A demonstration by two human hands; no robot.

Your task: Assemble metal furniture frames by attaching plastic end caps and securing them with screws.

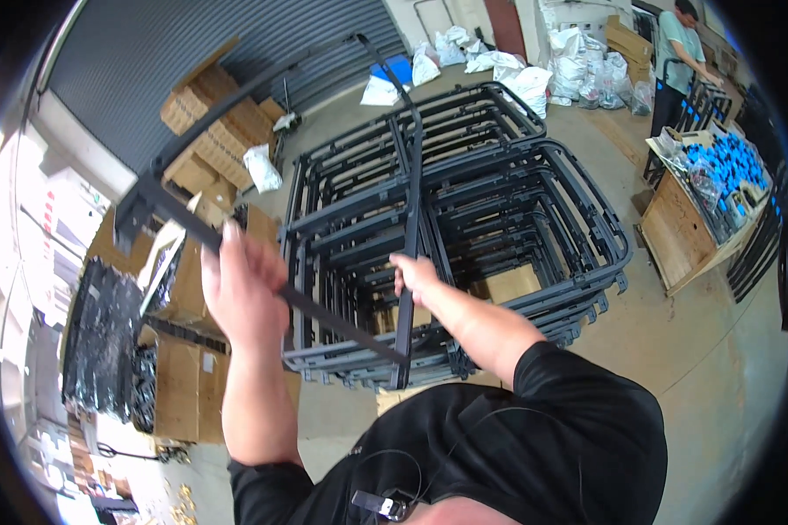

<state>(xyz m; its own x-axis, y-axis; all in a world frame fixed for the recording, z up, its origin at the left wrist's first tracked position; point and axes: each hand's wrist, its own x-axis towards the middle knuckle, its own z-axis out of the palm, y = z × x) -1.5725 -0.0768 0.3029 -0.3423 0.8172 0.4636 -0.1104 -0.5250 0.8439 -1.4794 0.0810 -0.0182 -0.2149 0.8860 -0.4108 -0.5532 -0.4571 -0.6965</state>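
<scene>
Black metal, the frame [324, 157] you hold is lifted above the stack of frames [499, 219], tilted, just nearer you than the pile. Your left hand [241, 293] is closed around its lower bar; your right hand [414, 278] is wrapped around its upright side bar. Cardboard boxes [215, 122] sit left of the stack, a wooden crate of blue parts [718, 188] right of it, another person [683, 52] beyond.

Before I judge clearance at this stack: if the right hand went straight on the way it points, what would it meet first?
The right hand grips the held dark frame and points away from the person. Straight on, it would likely first meet the stacked black frames just behind, though depth is unclear.
</scene>
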